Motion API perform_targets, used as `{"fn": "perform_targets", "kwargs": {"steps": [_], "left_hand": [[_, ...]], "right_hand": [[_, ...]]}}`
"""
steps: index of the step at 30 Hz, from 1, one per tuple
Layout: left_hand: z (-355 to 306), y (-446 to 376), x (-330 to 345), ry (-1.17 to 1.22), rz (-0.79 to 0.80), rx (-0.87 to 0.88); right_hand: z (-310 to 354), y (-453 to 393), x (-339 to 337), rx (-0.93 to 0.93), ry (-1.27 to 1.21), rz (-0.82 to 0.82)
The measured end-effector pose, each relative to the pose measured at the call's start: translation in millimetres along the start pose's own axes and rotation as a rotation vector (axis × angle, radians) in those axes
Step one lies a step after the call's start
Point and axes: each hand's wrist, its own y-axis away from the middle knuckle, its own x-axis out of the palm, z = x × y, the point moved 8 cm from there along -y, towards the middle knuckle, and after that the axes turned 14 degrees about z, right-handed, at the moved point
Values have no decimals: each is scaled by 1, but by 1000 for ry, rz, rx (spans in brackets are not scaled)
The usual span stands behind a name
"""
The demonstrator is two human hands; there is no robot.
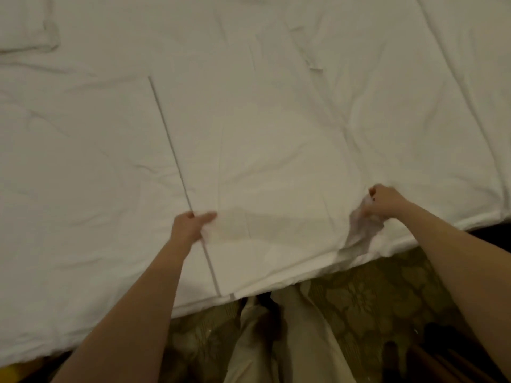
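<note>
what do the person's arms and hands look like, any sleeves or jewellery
Both arms are bare as far as the frame shows, with no sleeve on the left forearm or the right forearm. No watch, bracelet or ring shows on the left hand or the right hand. The fingernails that show look painted red against the white cloth.

Pillowcase [262, 161]: flat on the bed [69, 189], centre, its near end at the bed's near edge
Left hand [190, 226]: on its left border, near end
Right hand [384, 201]: on its right border, well apart from the left
Pillow [25, 23]: bed's far left corner
Carpet [373, 294]: before the bed, under the person's trouser legs [276, 341]
</note>
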Motion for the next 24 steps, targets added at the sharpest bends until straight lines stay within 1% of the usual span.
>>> {"fn": "perform_targets", "kwargs": {"steps": [2, 3, 4, 5, 6, 7, 9, 10, 11, 12, 13, 14, 15, 18, 20, 22, 24], "left_hand": [[-28, -15, -8, 122, -44, 82], [-40, -21, -11, 143, -69, 115], [-54, -28, -14, 132, -96, 141], [-67, -34, -16, 95, -141, 158], [-80, -39, -16, 12, -197, 169], [-97, -41, -15, -143, -289, 179], [-137, -40, 3, -595, -494, 247], [-154, -43, 22, -817, -525, 319], [-167, -47, 45, -994, -511, 389], [-167, -60, 65, -1128, -451, 428], [-163, -72, 81, -1214, -389, 429], [-156, -84, 91, -1257, -360, 403], [-150, -93, 96, -1275, -368, 380], [-155, -108, 94, -1259, -476, 379], [-166, -120, 85, -1272, -517, 394], [-185, -131, 67, -1246, -536, 394], [-205, -144, 48, -1209, -545, 389]], "right_hand": [[26, -6, -34, -96, -168, -219], [44, -6, -49, -148, -175, -335], [67, -5, -59, -199, -114, -425], [98, -3, -64, -254, -1, -478], [129, -6, -62, -305, 151, -490], [161, -8, -55, -355, 306, -487], [218, -13, -34, -505, 509, -476], [243, -14, -22, -586, 563, -456], [263, -17, -8, -658, 592, -415], [278, -20, 1, -706, 606, -391], [287, -27, 6, -731, 612, -392], [292, -37, 4, -736, 621, -416], [296, -49, -4, -729, 628, -445], [308, -78, -41, -755, 627, -513], [316, -91, -70, -770, 617, -552], [325, -101, -92, -788, 611, -552], [338, -110, -111, -783, 615, -588]]}}
